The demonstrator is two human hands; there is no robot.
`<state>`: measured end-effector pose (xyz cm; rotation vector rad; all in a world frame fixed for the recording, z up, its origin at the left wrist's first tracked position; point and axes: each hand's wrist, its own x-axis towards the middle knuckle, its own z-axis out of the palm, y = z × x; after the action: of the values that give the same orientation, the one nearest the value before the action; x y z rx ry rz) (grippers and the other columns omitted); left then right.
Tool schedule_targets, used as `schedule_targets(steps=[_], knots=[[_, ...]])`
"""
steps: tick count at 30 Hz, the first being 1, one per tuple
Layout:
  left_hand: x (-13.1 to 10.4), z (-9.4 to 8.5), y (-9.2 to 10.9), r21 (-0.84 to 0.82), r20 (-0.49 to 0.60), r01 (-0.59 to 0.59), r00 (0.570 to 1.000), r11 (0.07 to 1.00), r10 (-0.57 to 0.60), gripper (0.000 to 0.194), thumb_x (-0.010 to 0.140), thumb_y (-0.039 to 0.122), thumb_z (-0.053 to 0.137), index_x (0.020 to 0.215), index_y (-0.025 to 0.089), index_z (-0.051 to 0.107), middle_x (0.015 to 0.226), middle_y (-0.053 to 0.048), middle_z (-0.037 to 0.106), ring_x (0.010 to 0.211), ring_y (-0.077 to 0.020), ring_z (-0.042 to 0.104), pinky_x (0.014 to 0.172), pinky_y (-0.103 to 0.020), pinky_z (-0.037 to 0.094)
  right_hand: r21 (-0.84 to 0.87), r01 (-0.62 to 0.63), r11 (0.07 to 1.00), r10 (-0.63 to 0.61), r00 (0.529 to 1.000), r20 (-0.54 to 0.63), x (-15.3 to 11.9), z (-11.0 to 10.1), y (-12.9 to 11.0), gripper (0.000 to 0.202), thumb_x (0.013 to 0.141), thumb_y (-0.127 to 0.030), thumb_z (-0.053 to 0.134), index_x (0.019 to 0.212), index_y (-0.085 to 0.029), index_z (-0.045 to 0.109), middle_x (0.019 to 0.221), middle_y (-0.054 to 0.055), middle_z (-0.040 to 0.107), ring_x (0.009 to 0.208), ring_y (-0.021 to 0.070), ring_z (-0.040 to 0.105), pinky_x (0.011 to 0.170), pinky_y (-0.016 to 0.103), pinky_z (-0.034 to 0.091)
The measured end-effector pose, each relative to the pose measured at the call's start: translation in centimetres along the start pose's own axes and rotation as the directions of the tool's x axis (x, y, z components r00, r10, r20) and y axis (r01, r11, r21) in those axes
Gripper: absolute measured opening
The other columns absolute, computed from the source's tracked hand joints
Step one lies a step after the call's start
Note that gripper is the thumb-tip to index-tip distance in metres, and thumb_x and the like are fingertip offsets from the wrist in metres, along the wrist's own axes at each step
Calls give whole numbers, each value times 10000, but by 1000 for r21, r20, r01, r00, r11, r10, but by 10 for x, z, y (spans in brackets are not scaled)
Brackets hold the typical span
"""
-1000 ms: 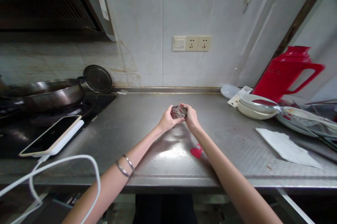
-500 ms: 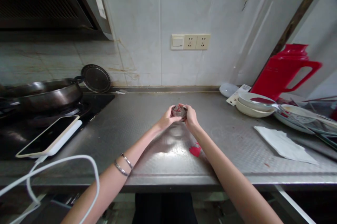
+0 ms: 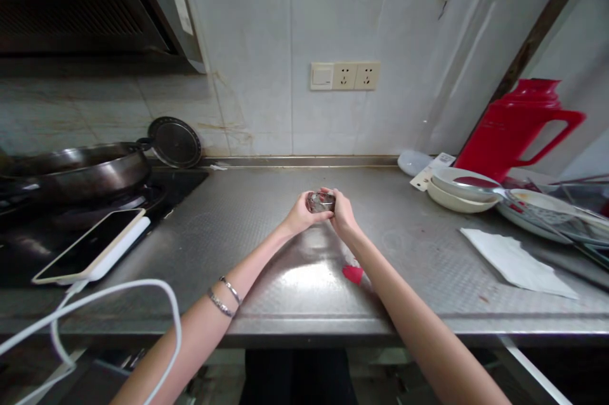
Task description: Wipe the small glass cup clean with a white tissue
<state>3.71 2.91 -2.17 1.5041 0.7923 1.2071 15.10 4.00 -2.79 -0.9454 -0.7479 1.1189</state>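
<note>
Between my two hands is a small round glassy object [image 3: 320, 202], see-through with dark and shiny patches, held just above the steel counter. My left hand [image 3: 299, 214] is wrapped round its left side, with the thumb along the near edge. My right hand [image 3: 343, 211] closes on it from the right, some fingers curling over the far side. Hands and fingers cover part of the object, and its exact kind is too small to make out. Beside my right forearm lies a red item [image 3: 352, 274], partly hidden by the arm.
At left, a steel pan [image 3: 90, 171] sits on the stove, with a phone [image 3: 90, 246] and white cable [image 3: 162, 284] nearer. On the right are stacked bowls [image 3: 461, 202], a red thermos jug [image 3: 514, 129] and a white paper towel [image 3: 516, 263]. Sockets [image 3: 354, 76] are on the wall.
The glassy object has turned or tilted slightly in my hands, and both hands have shifted a little to the left. The things around them stay in place.
</note>
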Motion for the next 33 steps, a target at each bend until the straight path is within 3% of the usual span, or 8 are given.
schedule_targets(steps=[4, 7, 13, 17, 21, 25, 27, 33], knots=[[-5, 2, 2, -85, 137, 42, 990, 996, -30, 469, 640, 237, 758, 1037, 138, 529, 1064, -99, 646, 1000, -212, 610, 921, -372, 455, 2, -33, 999, 33, 999, 1, 0, -6, -8, 313, 727, -339, 441, 800, -156, 686, 842, 51, 729, 687, 171, 648, 625, 262, 486], [-5, 2, 2, -80, 162, 14, 987, 997, -1, 468, 646, 231, 754, 1054, 135, 545, 1070, -104, 650, 994, -224, 616, 905, -370, 463, 11, -40, 999, 40, 999, -2, 0, -8, -12, 333, 728, -351, 438, 836, -161, 690, 890, 45, 727, 699, 164, 642, 610, 254, 479], [0, -2, -8, 121, -102, -26, 994, 992, 39, 637, 539, 216, 829, 1094, 150, 523, 1037, -99, 654, 994, -245, 606, 931, -403, 446, -38, 35, 999, -36, 999, -23, 5, -3, -4, 295, 687, -331, 494, 830, -173, 698, 791, -1, 716, 741, 155, 630, 651, 234, 465], [-2, 2, -11, 122, -165, -27, 985, 992, 47, 756, 507, 212, 839, 1160, 147, 464, 1091, -118, 620, 1054, -252, 574, 973, -421, 411, -37, 19, 999, -20, 1000, -2, 4, 0, 1, 293, 696, -333, 483, 812, -173, 699, 758, 1, 713, 745, 159, 634, 677, 245, 472], [-5, 5, -5, -3, -55, 28, 998, 1000, -28, 776, 545, 186, 807, 1216, 152, 420, 1145, -118, 602, 1097, -246, 551, 997, -413, 390, -14, 7, 1000, -7, 1000, -2, 4, -3, -1, 288, 706, -330, 473, 795, -174, 698, 827, 14, 726, 765, 163, 642, 684, 250, 484], [-6, 0, 3, -79, 95, 110, 990, 991, -102, 504, 668, 219, 704, 1131, 150, 517, 1069, -80, 644, 1046, -233, 580, 956, -396, 422, 10, -28, 1000, 28, 999, -25, 6, -6, -7, 280, 717, -313, 448, 775, -175, 684, 802, 20, 726, 710, 161, 642, 645, 251, 487], [-5, -4, 7, -88, 118, 103, 989, 991, -92, 449, 640, 207, 728, 1054, 137, 571, 1020, -81, 663, 995, -230, 602, 921, -386, 445, 20, -48, 999, 49, 998, -26, 6, -5, -9, 275, 719, -299, 441, 774, -175, 681, 786, 22, 725, 693, 158, 640, 630, 246, 484], [-1, -12, 14, -112, 161, 76, 985, 991, -57, 540, 491, 151, 823, 980, 108, 597, 998, -100, 664, 921, -215, 620, 903, -400, 441, 48, -100, 994, 100, 995, 7, 0, 0, -13, 287, 740, -328, 434, 789, -168, 667, 698, 31, 705, 655, 183, 638, 604, 275, 487]])
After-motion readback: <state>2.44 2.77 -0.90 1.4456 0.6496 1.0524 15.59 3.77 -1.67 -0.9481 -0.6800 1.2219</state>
